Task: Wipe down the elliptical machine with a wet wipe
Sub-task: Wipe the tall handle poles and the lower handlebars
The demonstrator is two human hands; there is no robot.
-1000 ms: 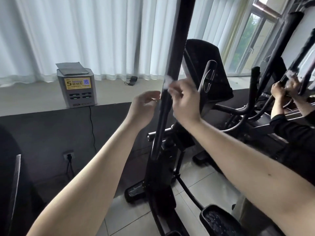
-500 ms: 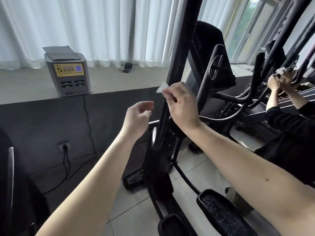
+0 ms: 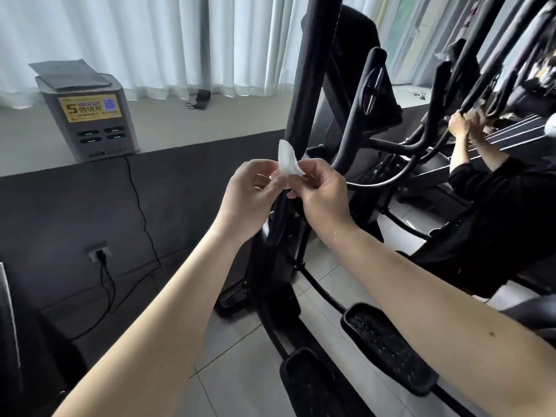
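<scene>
Two hands pinch one wet wipe

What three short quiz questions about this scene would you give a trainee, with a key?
1. True or false: the wet wipe lies on a pedal of the elliptical machine.
2. What stands on the ledge below the curtain? A) a grey charging box B) a water bottle C) a folded towel
3. Which hands pinch the wipe?

Key
1. False: it is held up in the air, in front of the machine.
2. A
3. Both, the left hand and the right hand.
</scene>
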